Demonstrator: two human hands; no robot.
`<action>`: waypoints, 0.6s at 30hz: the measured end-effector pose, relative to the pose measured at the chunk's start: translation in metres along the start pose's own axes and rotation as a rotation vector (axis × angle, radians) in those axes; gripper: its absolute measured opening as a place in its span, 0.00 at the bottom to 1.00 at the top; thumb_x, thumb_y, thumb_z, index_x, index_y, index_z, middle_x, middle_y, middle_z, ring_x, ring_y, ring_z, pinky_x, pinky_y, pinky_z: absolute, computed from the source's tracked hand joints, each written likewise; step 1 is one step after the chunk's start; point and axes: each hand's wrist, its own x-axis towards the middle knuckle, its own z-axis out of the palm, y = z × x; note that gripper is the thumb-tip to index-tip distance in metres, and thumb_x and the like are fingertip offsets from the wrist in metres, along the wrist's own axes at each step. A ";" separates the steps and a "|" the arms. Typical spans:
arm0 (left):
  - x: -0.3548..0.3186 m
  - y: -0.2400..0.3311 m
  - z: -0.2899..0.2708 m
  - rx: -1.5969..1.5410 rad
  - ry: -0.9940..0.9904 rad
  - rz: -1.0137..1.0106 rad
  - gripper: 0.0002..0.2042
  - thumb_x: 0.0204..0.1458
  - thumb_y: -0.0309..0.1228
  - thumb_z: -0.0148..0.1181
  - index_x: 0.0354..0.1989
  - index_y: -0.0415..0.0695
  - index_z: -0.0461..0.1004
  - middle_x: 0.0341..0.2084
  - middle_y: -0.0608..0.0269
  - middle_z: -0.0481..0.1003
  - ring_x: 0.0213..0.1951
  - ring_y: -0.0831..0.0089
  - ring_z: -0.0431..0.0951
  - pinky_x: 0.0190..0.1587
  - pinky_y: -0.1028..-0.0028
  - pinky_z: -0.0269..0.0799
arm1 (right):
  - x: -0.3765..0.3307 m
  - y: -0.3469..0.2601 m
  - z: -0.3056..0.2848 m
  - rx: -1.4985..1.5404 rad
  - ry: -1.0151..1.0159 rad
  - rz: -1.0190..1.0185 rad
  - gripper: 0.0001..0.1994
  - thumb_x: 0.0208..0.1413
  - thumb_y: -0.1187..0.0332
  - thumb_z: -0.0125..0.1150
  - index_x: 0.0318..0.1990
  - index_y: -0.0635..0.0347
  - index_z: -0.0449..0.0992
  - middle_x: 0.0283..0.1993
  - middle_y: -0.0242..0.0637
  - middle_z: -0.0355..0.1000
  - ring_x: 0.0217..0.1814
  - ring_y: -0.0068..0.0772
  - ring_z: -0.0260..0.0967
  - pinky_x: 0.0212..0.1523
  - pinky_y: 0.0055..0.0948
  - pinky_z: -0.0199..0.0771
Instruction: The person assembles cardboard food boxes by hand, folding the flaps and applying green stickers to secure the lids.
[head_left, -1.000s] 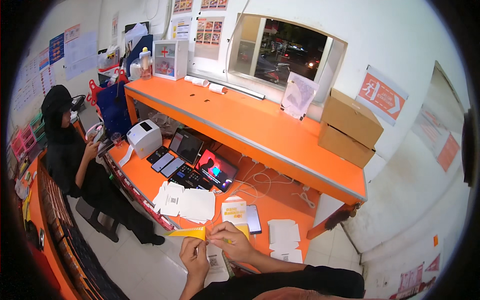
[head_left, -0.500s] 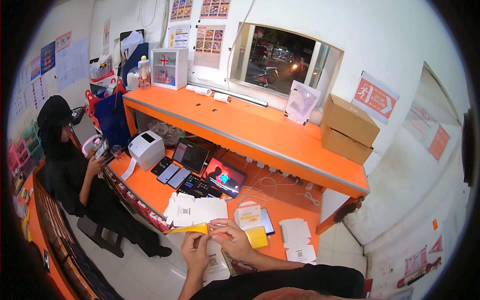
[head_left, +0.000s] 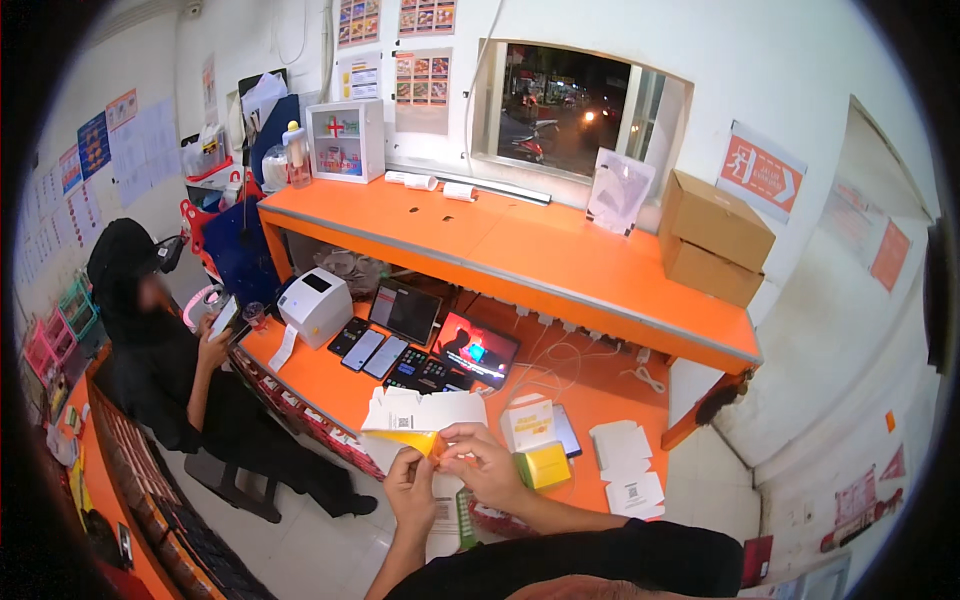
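Note:
Both my hands are close together over the front of the orange desk. My left hand (head_left: 410, 488) pinches the end of a thin, bent yellow strip (head_left: 408, 438) from below. Fingertips of my right hand (head_left: 486, 468) are pressed together at that same end; a small bit between them is too small to make out. The strip's far end points left. Beneath and behind it lies a flat white card box blank (head_left: 440, 408). A small yellow box (head_left: 546, 466) sits just right of my right hand, beside a white-and-yellow printed card (head_left: 530, 422).
Another white card blank (head_left: 625, 450) lies to the right. Farther back are several phones (head_left: 384, 356), tablets (head_left: 478, 348) and a white label printer (head_left: 316, 308). An orange shelf (head_left: 500, 240) carries cardboard boxes (head_left: 712, 240). At left, a seated person in black (head_left: 165, 350) holds a phone.
The view has shifted, so the scene sits farther right and slightly lower. The yellow strip appears shorter and more bent, and my right fingers have drawn together at its end.

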 end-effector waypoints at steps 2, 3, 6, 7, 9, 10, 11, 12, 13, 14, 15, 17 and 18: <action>0.001 0.001 -0.001 0.007 0.001 -0.011 0.03 0.60 0.19 0.55 0.40 0.35 0.72 0.37 0.63 0.74 0.38 0.79 0.75 0.42 0.79 0.71 | 0.004 0.001 0.002 -0.158 -0.004 -0.091 0.07 0.57 0.72 0.65 0.41 0.63 0.77 0.55 0.42 0.67 0.60 0.39 0.66 0.62 0.35 0.66; 0.002 0.002 0.000 -0.001 0.007 -0.019 0.02 0.60 0.19 0.56 0.40 0.35 0.72 0.38 0.63 0.74 0.38 0.79 0.75 0.42 0.79 0.71 | 0.004 0.003 0.003 -0.147 0.006 -0.089 0.07 0.57 0.72 0.65 0.41 0.63 0.77 0.55 0.42 0.67 0.60 0.39 0.66 0.62 0.35 0.66; 0.004 0.000 0.001 -0.076 0.006 -0.059 0.06 0.60 0.20 0.56 0.45 0.37 0.70 0.39 0.62 0.74 0.40 0.79 0.74 0.43 0.79 0.71 | 0.007 0.005 0.008 -0.195 0.054 -0.118 0.06 0.57 0.71 0.65 0.40 0.62 0.76 0.55 0.43 0.67 0.61 0.40 0.65 0.61 0.34 0.66; 0.004 -0.002 0.002 -0.146 0.035 -0.079 0.08 0.60 0.20 0.57 0.47 0.37 0.69 0.39 0.62 0.75 0.40 0.79 0.74 0.44 0.79 0.71 | 0.007 0.007 0.009 -0.184 0.059 -0.118 0.06 0.57 0.71 0.65 0.40 0.62 0.76 0.55 0.43 0.67 0.61 0.40 0.65 0.61 0.34 0.66; 0.000 -0.003 0.000 -0.220 0.057 -0.135 0.11 0.60 0.19 0.56 0.49 0.39 0.67 0.42 0.61 0.74 0.42 0.78 0.75 0.45 0.78 0.71 | 0.006 0.013 0.007 -0.168 0.009 -0.104 0.06 0.57 0.70 0.66 0.39 0.60 0.76 0.58 0.44 0.67 0.61 0.40 0.66 0.60 0.34 0.68; -0.004 -0.007 -0.003 -0.201 0.067 -0.146 0.10 0.60 0.19 0.55 0.49 0.39 0.67 0.42 0.60 0.74 0.42 0.78 0.75 0.45 0.78 0.71 | 0.005 0.019 0.006 -0.158 0.013 -0.111 0.06 0.57 0.70 0.66 0.39 0.60 0.76 0.58 0.44 0.67 0.61 0.40 0.66 0.60 0.34 0.68; -0.005 -0.009 -0.004 -0.183 0.077 -0.158 0.10 0.60 0.18 0.54 0.49 0.38 0.67 0.43 0.60 0.73 0.42 0.78 0.75 0.45 0.78 0.72 | 0.001 0.027 0.004 -0.255 -0.016 -0.119 0.08 0.56 0.70 0.67 0.40 0.59 0.75 0.57 0.44 0.67 0.60 0.40 0.66 0.59 0.35 0.69; -0.009 0.001 0.002 -0.182 0.071 -0.222 0.09 0.61 0.19 0.52 0.48 0.38 0.67 0.43 0.60 0.73 0.41 0.77 0.75 0.45 0.76 0.72 | -0.002 0.030 0.002 -0.356 -0.041 -0.123 0.10 0.56 0.69 0.67 0.42 0.59 0.74 0.56 0.43 0.67 0.59 0.40 0.67 0.58 0.35 0.69; -0.010 -0.001 0.001 -0.175 0.065 -0.220 0.09 0.61 0.19 0.52 0.48 0.38 0.67 0.43 0.60 0.73 0.41 0.77 0.75 0.45 0.76 0.72 | -0.004 0.034 0.001 -0.351 -0.033 -0.126 0.10 0.56 0.69 0.67 0.42 0.59 0.74 0.56 0.43 0.67 0.59 0.40 0.67 0.58 0.35 0.69; -0.012 -0.006 -0.003 -0.220 0.042 -0.236 0.09 0.60 0.19 0.51 0.48 0.38 0.67 0.44 0.59 0.73 0.43 0.75 0.76 0.46 0.75 0.74 | -0.005 0.038 0.001 -0.298 -0.008 -0.110 0.14 0.54 0.68 0.69 0.45 0.59 0.73 0.55 0.44 0.68 0.59 0.41 0.67 0.58 0.36 0.69; -0.015 -0.009 -0.006 -0.267 0.026 -0.251 0.09 0.59 0.18 0.49 0.47 0.38 0.67 0.45 0.58 0.73 0.45 0.73 0.76 0.46 0.73 0.75 | -0.005 0.036 0.001 -0.245 0.011 -0.092 0.18 0.52 0.68 0.71 0.48 0.58 0.72 0.54 0.44 0.68 0.58 0.41 0.67 0.58 0.36 0.69; -0.017 -0.010 -0.013 -0.234 -0.022 -0.240 0.10 0.59 0.18 0.46 0.47 0.37 0.68 0.43 0.57 0.74 0.44 0.73 0.76 0.46 0.72 0.75 | -0.008 0.028 -0.001 -0.269 0.003 -0.063 0.21 0.51 0.68 0.71 0.51 0.59 0.70 0.53 0.44 0.67 0.57 0.42 0.67 0.57 0.36 0.69; -0.016 -0.010 -0.017 -0.237 -0.049 -0.237 0.10 0.58 0.17 0.48 0.48 0.37 0.68 0.43 0.57 0.74 0.44 0.73 0.76 0.46 0.73 0.74 | -0.008 0.023 -0.002 -0.297 -0.005 -0.033 0.25 0.51 0.68 0.71 0.55 0.60 0.67 0.53 0.44 0.67 0.55 0.43 0.67 0.57 0.36 0.69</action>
